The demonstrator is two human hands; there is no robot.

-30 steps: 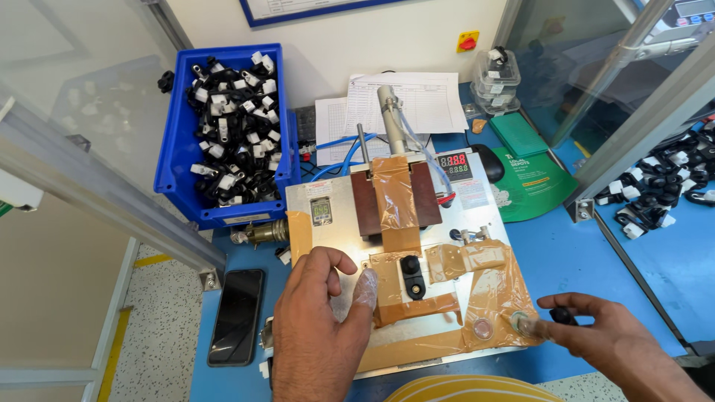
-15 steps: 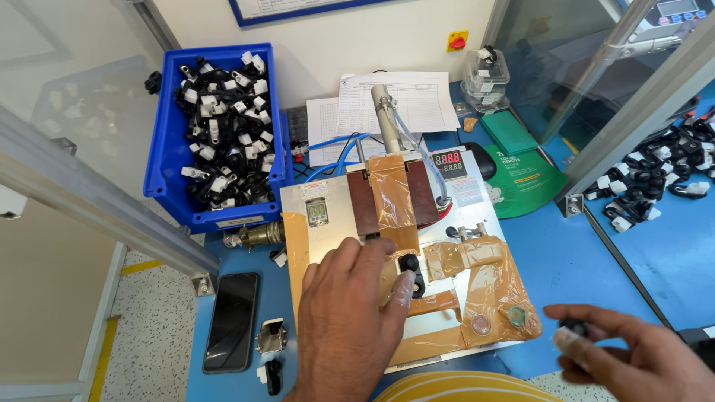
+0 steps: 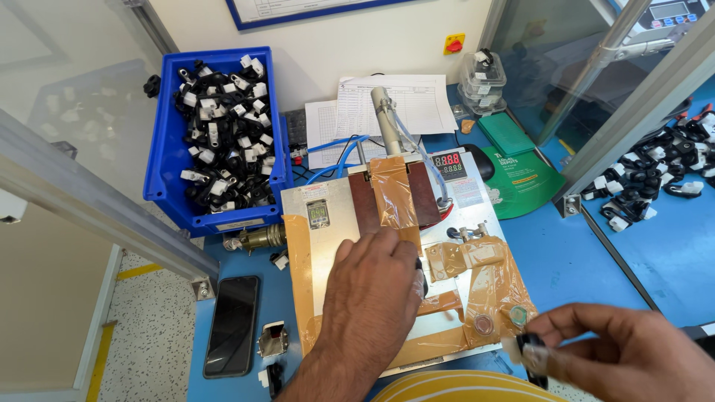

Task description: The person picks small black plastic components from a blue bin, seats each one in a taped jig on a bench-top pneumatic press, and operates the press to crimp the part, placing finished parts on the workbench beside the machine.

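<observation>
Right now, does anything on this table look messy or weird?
Yes. The metal machine is patched with wrinkled brown tape, some of it peeling. A few small black-and-white clips lie loose on the blue table outside the blue bin.

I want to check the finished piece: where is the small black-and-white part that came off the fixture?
In the head view, lower right: the black-and-white part is pinched in the right hand, just off the taped fixture plate's front corner.
</observation>
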